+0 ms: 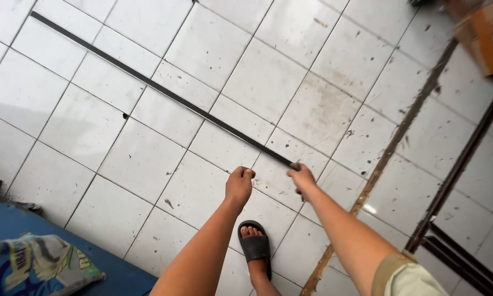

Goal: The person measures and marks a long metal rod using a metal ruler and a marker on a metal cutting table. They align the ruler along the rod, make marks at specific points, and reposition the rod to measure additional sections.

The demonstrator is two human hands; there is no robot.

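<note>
A long dark metal bar lies slantwise over the white tiled floor, running from the floor's far left down to the person's right hand, whose grip is closed on the bar's near end. The left hand is curled into a loose fist just beside that end, apart from the bar and holding nothing. A foot in a black sandal stands below the hands, a printed bag lies on a blue surface at near left, more dark bars lie at right, and a cardboard box sits at far right.
</note>
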